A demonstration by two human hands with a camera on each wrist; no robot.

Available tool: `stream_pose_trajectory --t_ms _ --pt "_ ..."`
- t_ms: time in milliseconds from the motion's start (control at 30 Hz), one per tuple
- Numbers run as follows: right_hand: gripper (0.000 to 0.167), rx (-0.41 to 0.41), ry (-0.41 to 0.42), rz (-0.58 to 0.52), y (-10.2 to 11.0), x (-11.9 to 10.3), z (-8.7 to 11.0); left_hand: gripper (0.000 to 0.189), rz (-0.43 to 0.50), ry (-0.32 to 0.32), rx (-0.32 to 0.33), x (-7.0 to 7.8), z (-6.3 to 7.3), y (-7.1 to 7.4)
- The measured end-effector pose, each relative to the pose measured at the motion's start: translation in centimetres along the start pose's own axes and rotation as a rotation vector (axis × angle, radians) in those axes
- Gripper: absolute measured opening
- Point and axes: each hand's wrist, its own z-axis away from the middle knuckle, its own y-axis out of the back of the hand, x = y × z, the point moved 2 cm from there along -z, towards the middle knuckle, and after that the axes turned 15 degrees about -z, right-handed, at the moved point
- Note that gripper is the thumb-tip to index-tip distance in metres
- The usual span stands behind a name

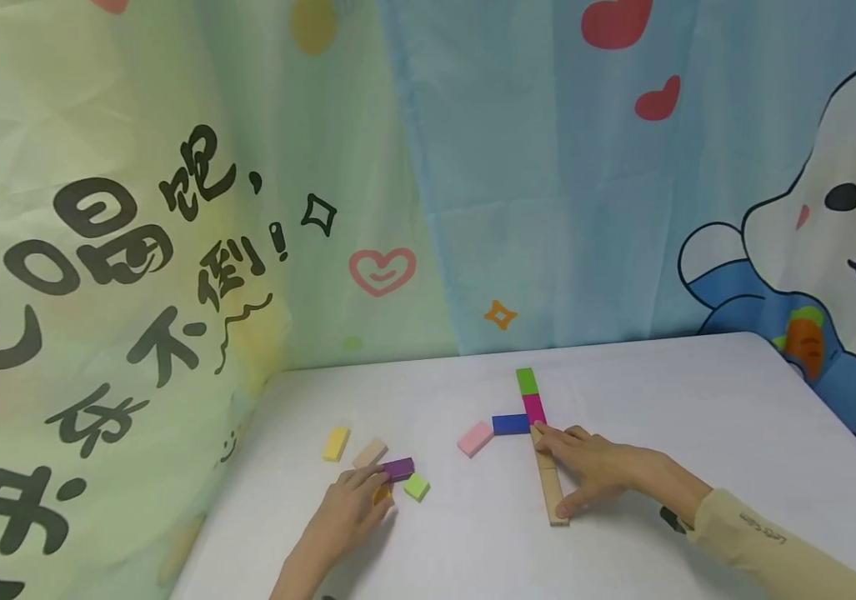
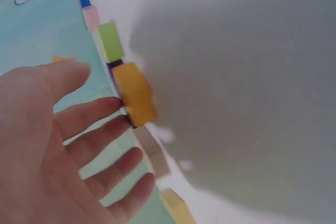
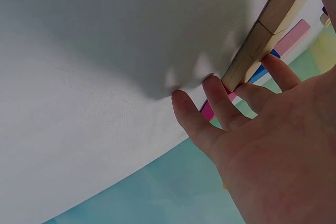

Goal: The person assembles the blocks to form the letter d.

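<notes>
My left hand [image 1: 347, 510] is over the left group of blocks, its fingers loosely spread. Its fingertips are by an orange block [image 2: 135, 94] and a purple block [image 1: 399, 469]; whether they touch is unclear. A light green block [image 1: 417, 487] lies just right of these. My right hand [image 1: 602, 467] rests along two plain wooden blocks [image 1: 552, 497] laid end to end, thumb by the near end, other fingers around the far end. Beyond them, a magenta block [image 1: 534, 408] and a green block [image 1: 528, 381] continue the line. A blue block [image 1: 511, 425] juts left from it.
A pink block [image 1: 476, 438] lies slanted by the blue one's left end. A beige block [image 1: 371, 452] and a yellow block [image 1: 336, 443] lie behind the left hand. The white table [image 1: 638, 375] ends at a printed curtain [image 1: 503, 192]. A small dark object [image 1: 672, 520] is below the right wrist.
</notes>
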Motion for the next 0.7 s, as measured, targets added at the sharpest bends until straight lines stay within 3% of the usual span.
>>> stream_pose_trajectory --t_ms 233,367,500,700 --pt "0.099 -0.002 -0.001 -0.019 0.0 0.1 0.0 0.048 -0.011 -0.060 -0.066 1.8 -2.9 -0.4" --pt "0.102 -0.006 -0.005 -0.022 -0.1 0.1 -0.1 0.048 -0.036 -0.077 -0.075 3.3 -3.9 -0.7" --pt "0.101 0.000 -0.007 -0.010 -0.1 0.2 -0.2 0.052 -0.035 -0.085 -0.091 4.6 -3.8 -0.8" --pt "0.101 0.002 -0.004 -0.008 -0.1 0.3 -0.1 0.054 -0.129 -0.117 -0.067 6.5 -2.6 -0.5"
